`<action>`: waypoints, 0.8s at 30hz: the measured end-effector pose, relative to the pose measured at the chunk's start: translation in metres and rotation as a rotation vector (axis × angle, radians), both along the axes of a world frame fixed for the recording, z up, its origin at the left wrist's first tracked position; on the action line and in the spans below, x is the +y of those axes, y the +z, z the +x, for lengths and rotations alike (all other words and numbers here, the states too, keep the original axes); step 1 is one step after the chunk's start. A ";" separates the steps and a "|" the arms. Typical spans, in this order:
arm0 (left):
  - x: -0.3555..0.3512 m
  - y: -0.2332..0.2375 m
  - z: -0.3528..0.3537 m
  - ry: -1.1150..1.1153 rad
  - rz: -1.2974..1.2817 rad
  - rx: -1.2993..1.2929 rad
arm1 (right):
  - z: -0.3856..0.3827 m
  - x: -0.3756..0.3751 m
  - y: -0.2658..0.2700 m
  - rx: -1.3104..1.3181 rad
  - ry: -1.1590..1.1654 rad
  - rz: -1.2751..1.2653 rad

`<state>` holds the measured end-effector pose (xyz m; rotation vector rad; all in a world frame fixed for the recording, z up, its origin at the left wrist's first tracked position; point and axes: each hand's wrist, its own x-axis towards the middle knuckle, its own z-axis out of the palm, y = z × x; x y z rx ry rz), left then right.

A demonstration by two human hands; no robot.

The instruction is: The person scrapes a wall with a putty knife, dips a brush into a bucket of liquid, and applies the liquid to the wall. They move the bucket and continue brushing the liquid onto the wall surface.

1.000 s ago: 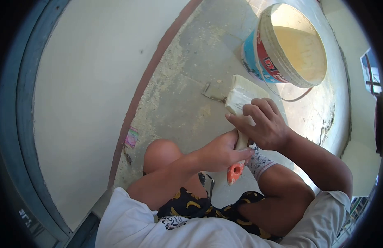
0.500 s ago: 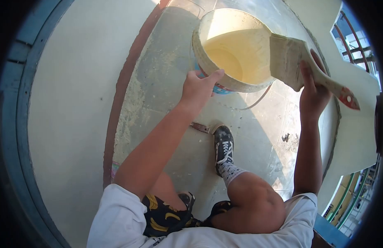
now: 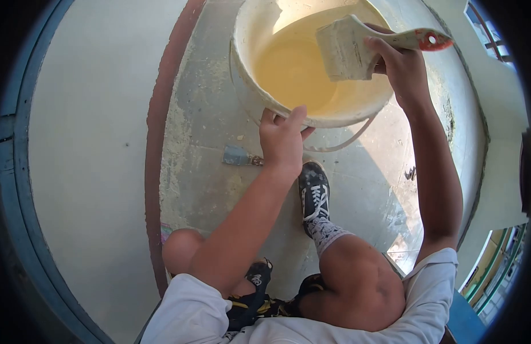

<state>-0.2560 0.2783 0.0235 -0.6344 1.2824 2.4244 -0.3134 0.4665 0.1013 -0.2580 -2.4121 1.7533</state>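
Observation:
A white paint bucket [image 3: 246, 69] tilts toward me at the top of the view, with pale yellow paint [image 3: 294, 66] pooled inside. My left hand [image 3: 281, 135] grips its near rim, thumb over the edge and fingers underneath. In my right hand [image 3: 406, 71] is a wide paintbrush [image 3: 345, 51], held around the base of its handle. The bristle end hangs over the bucket's opening, above the paint, and the red-tipped handle points right. Below the rim hangs the bucket's wire handle [image 3: 348, 143].
A putty knife [image 3: 236, 155] lies on the grey floor [image 3: 214, 189], left of my shoe [image 3: 314, 192]. The pale wall [image 3: 93, 143] with a dark red strip [image 3: 156, 126] along its base runs down the left. Another pale wall [image 3: 500, 172] stands on the right.
The paintbrush has moved left, from the bucket's right rim to over its opening. The bucket has come closer and tipped further toward me. The putty knife's blade now shows.

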 end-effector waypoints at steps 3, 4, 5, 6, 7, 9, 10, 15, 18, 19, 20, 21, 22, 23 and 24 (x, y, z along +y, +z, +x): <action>-0.002 -0.005 0.039 0.021 -0.008 0.045 | -0.010 -0.020 -0.003 -0.160 0.136 0.307; -0.004 -0.009 0.050 0.028 -0.006 0.037 | -0.010 -0.031 -0.004 -0.229 0.215 0.472; -0.006 -0.014 0.061 0.016 0.029 0.037 | -0.014 -0.039 -0.013 -0.304 0.254 0.477; -0.007 -0.019 0.070 0.002 0.065 0.041 | -0.016 -0.046 -0.022 -0.309 0.258 0.484; -0.008 -0.026 0.077 -0.010 0.078 0.046 | -0.017 -0.052 -0.032 -0.348 0.308 0.585; -0.006 -0.035 0.087 0.006 0.131 0.066 | -0.020 -0.057 -0.055 -0.395 0.356 0.695; -0.005 -0.038 0.091 0.024 0.175 0.091 | -0.022 -0.056 -0.069 -0.392 0.358 0.715; -0.003 -0.057 0.102 -0.003 0.094 0.179 | -0.030 -0.030 -0.116 -0.300 0.389 0.578; -0.008 -0.054 0.108 0.003 0.125 0.117 | -0.031 -0.018 -0.129 -0.333 0.446 0.553; -0.010 -0.053 0.108 0.026 0.158 0.059 | -0.030 -0.017 -0.130 -0.314 0.450 0.551; -0.012 -0.055 0.109 0.024 0.156 0.057 | -0.029 -0.016 -0.133 -0.297 0.456 0.546; -0.014 -0.058 0.109 0.030 0.181 0.075 | -0.027 -0.019 -0.133 -0.301 0.453 0.542; -0.014 -0.060 0.111 0.038 0.207 0.089 | -0.026 -0.021 -0.132 -0.258 0.411 0.518; -0.015 -0.063 0.112 0.035 0.206 0.081 | -0.025 -0.021 -0.131 -0.218 0.368 0.496; -0.016 -0.063 0.112 0.043 0.213 0.070 | -0.024 -0.025 -0.127 -0.228 0.365 0.493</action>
